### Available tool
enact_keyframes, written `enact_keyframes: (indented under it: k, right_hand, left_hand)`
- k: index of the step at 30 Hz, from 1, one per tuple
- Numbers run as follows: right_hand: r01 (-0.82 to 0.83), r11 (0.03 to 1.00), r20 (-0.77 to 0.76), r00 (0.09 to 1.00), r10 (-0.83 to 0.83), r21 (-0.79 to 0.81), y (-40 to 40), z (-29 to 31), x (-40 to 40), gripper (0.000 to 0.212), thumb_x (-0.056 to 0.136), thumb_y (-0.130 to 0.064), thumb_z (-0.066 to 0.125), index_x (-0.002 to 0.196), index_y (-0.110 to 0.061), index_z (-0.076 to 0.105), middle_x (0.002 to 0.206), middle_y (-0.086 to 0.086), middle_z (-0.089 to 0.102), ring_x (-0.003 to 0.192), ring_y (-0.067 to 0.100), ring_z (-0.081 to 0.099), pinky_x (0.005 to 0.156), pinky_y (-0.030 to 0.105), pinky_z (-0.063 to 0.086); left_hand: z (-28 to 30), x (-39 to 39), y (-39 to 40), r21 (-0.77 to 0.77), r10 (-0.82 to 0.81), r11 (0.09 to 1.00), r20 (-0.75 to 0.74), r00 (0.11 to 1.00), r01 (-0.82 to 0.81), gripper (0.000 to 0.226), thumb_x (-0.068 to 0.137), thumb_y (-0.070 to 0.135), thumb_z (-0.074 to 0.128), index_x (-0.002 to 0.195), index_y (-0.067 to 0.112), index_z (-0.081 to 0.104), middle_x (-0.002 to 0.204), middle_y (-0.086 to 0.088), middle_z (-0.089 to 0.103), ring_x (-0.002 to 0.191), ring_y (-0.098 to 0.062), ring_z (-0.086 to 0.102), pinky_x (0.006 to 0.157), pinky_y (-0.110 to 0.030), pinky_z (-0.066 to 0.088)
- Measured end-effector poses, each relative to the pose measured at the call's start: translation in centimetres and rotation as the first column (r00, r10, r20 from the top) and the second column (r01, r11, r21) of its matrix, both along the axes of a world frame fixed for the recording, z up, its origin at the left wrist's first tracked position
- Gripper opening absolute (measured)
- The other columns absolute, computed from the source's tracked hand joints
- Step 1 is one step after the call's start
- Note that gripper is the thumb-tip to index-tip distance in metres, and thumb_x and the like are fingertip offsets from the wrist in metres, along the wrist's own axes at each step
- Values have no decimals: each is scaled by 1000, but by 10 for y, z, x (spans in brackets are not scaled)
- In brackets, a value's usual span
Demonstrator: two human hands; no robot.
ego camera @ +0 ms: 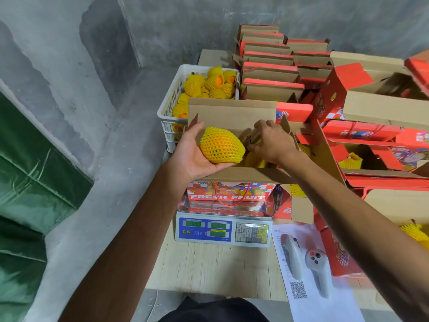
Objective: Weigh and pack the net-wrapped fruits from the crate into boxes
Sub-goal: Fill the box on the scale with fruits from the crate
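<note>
Cradling a net-wrapped fruit (221, 145) in the palm, the left hand (192, 154) curls its fingers under and round it, above the near left corner of the open box (232, 175) on the scale (224, 228). By its look the fruit is round, fairly light and firm; the soft foam net should give under the fingers and grip well, so a whole-hand hold round the middle suits it. The right hand (270, 141) reaches into the box, fingers bent at an inner cardboard flap; whether it pinches the flap, I cannot tell. More wrapped fruits lie inside. Behind stands the white crate (169, 105), still holding fruits. Upright flaps and stacked red boxes (271, 66) crowd the desk (209, 268).
</note>
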State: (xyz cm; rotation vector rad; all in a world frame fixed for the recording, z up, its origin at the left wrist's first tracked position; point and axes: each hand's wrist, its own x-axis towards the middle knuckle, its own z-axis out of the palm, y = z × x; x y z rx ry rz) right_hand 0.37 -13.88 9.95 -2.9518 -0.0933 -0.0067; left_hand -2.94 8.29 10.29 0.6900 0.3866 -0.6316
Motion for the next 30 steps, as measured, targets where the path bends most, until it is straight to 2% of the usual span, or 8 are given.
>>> enact_keyframes:
  k: [5, 10, 13, 15, 20, 25, 28, 30]
  right_hand:
    - [-30, 967, 23, 999, 25, 254, 3, -4, -1, 70, 91, -34, 74, 147, -15, 39, 143, 14, 54, 127, 32, 55, 101, 48, 50]
    - [-108, 816, 69, 994, 84, 569, 12, -3, -10, 44, 103, -36, 57, 141, -16, 49, 126, 2, 64, 102, 13, 65, 92, 38, 56]
    - [-100, 645, 75, 995, 66, 757, 24, 2, -16, 42, 109, -47, 35, 131, -20, 59, 119, -3, 68, 108, 10, 65, 95, 38, 52]
    - [-108, 581, 54, 992, 110, 807, 29, 7, -20, 47, 105, -56, 36, 132, -25, 59, 122, -8, 68, 114, 6, 63, 97, 33, 49]
    - [-291, 641, 79, 938, 338, 710, 36, 7, -25, 72, 82, -64, 74, 142, -31, 52, 135, -11, 60, 121, 4, 59, 101, 26, 50]
    - [-233, 797, 56, 968, 244, 557, 38, -1, -15, 78, 74, -58, 85, 139, -29, 52, 124, -2, 63, 108, 15, 62, 95, 37, 54]
    - [-134, 957, 6, 991, 137, 256, 31, -7, -6, 81, 73, -65, 79, 137, -25, 51, 129, 7, 63, 112, 27, 61, 93, 42, 53]
    - [-127, 990, -51, 990, 130, 68, 26, -14, -1, 83, 76, -68, 75, 139, -21, 49, 134, 11, 60, 117, 32, 59, 93, 41, 50]
  left_hand:
    - [1, 1, -2, 11, 41, 999, 39, 998, -41, 70, 79, 42, 85, 136, 12, 56, 125, -28, 67, 105, -52, 68, 88, -68, 53]
    - [4, 0, -6, 25, 122, 992, 104, 987, -125, 57, 79, 26, 88, 128, 14, 62, 128, -24, 65, 109, -49, 66, 80, -68, 55]
    - [2, 0, -9, 56, 161, 984, 119, 980, -168, 52, 82, 17, 83, 129, 10, 61, 129, -23, 63, 116, -46, 61, 94, -69, 50]
    - [1, 1, -10, 82, 163, 982, 108, 981, -172, 50, 87, 19, 78, 133, 11, 58, 131, -22, 62, 119, -43, 60, 106, -67, 42]
    - [3, 0, -15, 100, 73, 992, 90, 993, -82, 50, 97, 32, 67, 140, 9, 54, 132, -20, 65, 123, -36, 61, 114, -56, 39]
    - [5, -5, -14, 121, -1, 993, 53, 999, -5, 61, 102, 42, 57, 146, 2, 47, 139, -20, 60, 131, -32, 56, 119, -49, 35]
    - [9, -4, -8, 193, 57, 979, 27, 998, -61, 87, 98, 47, 60, 157, -4, 22, 161, -26, 30, 151, -36, 29, 126, -47, 20]
    - [14, -3, -4, 205, 77, 975, 39, 996, -83, 90, 98, 47, 60, 159, -3, 16, 165, -25, 19, 155, -36, 16, 126, -47, 17]
